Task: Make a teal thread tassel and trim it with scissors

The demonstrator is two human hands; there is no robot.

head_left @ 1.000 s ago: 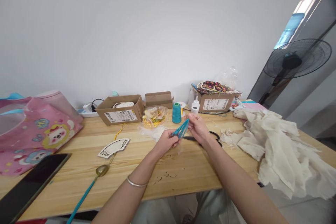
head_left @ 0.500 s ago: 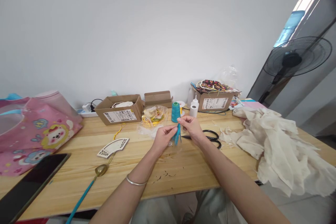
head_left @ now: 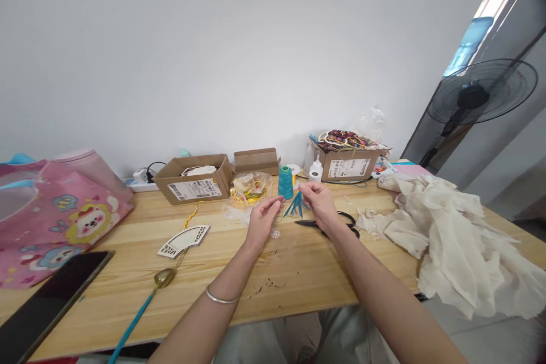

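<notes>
Both my hands hover over the middle of a wooden table point(head_left: 298, 278). My right hand point(head_left: 319, 205) pinches a small bundle of teal thread point(head_left: 295, 205), whose strands fan out to the left. My left hand point(head_left: 263, 219) sits just left of the bundle, thumb and fingers curled close together, with a bit of clear plastic under it; what it holds, if anything, I cannot make out. A teal thread spool point(head_left: 285, 182) stands upright right behind the hands. Black scissors point(head_left: 341, 223) lie on the table under my right wrist.
Open cardboard boxes point(head_left: 194, 179) point(head_left: 350, 162) line the back edge, with a white glue bottle point(head_left: 315, 170) and a bag of yellow cord point(head_left: 251, 187). Cream cloth point(head_left: 452, 239) is heaped at right. A wooden fan-shaped piece point(head_left: 186, 239), a teal-handled tool point(head_left: 140, 307), a phone point(head_left: 46, 301) and a pink bag point(head_left: 55, 213) lie at left.
The teal bundle passed from between both hands to my right hand alone and swung from hanging down to fanning left. My left hand let go and drew slightly apart.
</notes>
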